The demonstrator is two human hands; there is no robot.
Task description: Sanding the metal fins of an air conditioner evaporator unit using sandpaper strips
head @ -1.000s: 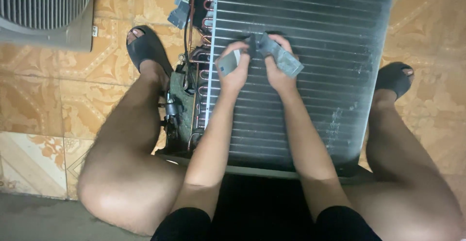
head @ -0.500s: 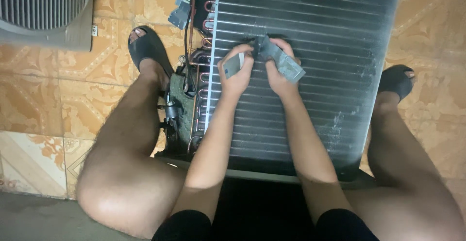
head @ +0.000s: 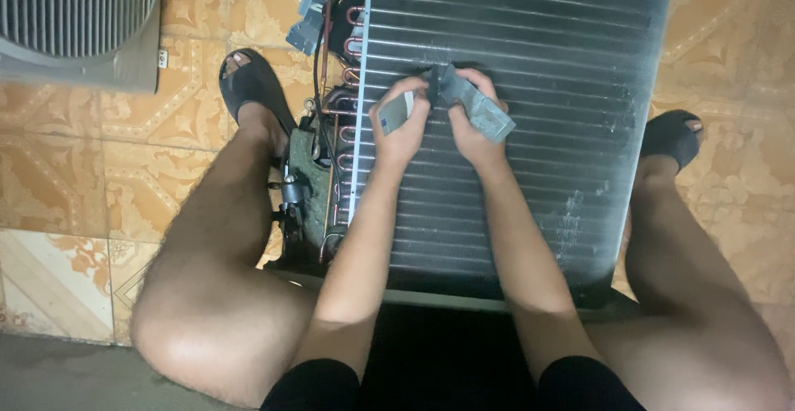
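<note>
The grey strip (head: 474, 106) is clamped by both the left hand (head: 403, 125) and right hand (head: 472, 125) over the finned coil (head: 538, 179), copper tubes (head: 344, 129) beside.

Grey fan grille (head: 74, 21), black sandals (head: 248, 88)

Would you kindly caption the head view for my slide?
Both hands, left hand and right hand, hold a grey strip over a finned coil.

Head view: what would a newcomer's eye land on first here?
The big finned coil panel lying flat between the person's knees, filling the centre. On it, the left hand and right hand meet over a grey folded piece. Copper tube bends line the panel's left edge.
</note>
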